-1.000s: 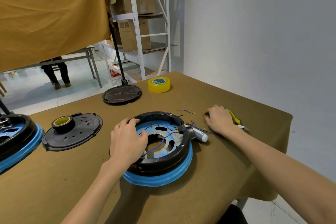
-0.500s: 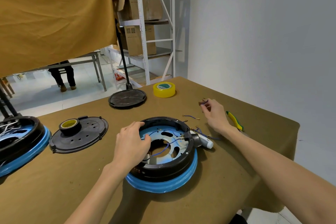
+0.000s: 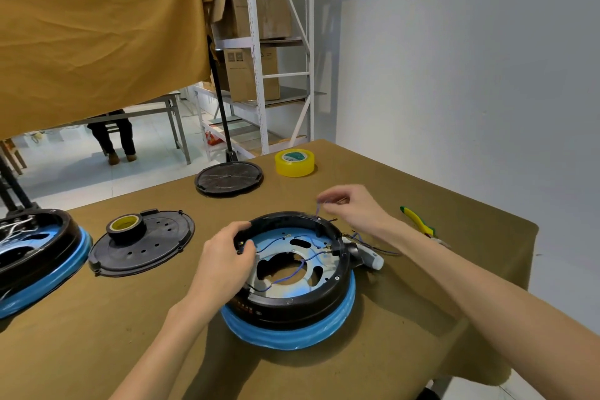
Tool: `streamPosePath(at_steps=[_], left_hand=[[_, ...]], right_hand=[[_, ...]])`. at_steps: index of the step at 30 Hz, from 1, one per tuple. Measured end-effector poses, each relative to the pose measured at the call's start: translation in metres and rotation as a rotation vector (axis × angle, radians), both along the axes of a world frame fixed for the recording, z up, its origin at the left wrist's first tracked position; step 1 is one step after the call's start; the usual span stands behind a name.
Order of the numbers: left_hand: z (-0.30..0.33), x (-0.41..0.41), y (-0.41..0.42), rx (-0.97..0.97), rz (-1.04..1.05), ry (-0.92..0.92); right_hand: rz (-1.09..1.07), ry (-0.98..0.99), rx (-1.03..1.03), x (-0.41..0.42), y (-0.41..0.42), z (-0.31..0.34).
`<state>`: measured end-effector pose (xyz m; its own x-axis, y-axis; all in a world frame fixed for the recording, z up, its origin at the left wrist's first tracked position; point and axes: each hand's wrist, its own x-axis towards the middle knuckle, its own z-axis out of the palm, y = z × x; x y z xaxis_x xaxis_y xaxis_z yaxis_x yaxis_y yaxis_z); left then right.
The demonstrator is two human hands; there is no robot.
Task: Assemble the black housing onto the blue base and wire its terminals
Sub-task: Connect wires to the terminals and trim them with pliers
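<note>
The black ring housing [image 3: 302, 300] sits on the blue base [image 3: 292, 333] in the middle of the table. Inside it lie a metal plate and thin blue wires [image 3: 293, 273]. My left hand [image 3: 225, 258] grips the housing's left rim, fingers curled over the edge. My right hand [image 3: 352, 208] hovers just behind the housing's far rim and pinches a short blue wire [image 3: 319, 206] that hangs from its fingertips. A grey-white connector [image 3: 368, 256] sticks out of the housing's right side.
A flat black cover [image 3: 152, 245] with a tape roll [image 3: 126, 227] on it lies to the left. Another housing on a blue base [image 3: 39, 256] stands at the far left. A round black disc [image 3: 229, 178], yellow tape [image 3: 294, 162] and yellow-handled pliers [image 3: 418, 221] lie farther back and right.
My right hand has lifted off the table near the pliers and come left toward the housing's far rim, holding a short blue wire. My left hand stays on the left rim.
</note>
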<state>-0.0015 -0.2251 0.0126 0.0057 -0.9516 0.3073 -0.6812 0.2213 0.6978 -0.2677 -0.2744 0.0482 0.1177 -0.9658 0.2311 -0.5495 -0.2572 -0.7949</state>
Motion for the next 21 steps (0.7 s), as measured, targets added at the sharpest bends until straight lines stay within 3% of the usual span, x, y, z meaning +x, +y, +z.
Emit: streamPosePath(at_steps=[6,13,21], left_hand=[[-0.018,0.023,0.005,0.010,0.035,0.372],[-0.026,0.037,-0.003,0.044,-0.054,0.377],[-0.025,0.034,-0.015,0.096,-0.202,0.379]], right_hand=[[0.166,0.075,-0.035,0.038,0.031,0.003],[0.120,0.319,-0.014,0.045,0.020,0.023],[0.281,0.365,0.006,0.070,0.016,0.025]])
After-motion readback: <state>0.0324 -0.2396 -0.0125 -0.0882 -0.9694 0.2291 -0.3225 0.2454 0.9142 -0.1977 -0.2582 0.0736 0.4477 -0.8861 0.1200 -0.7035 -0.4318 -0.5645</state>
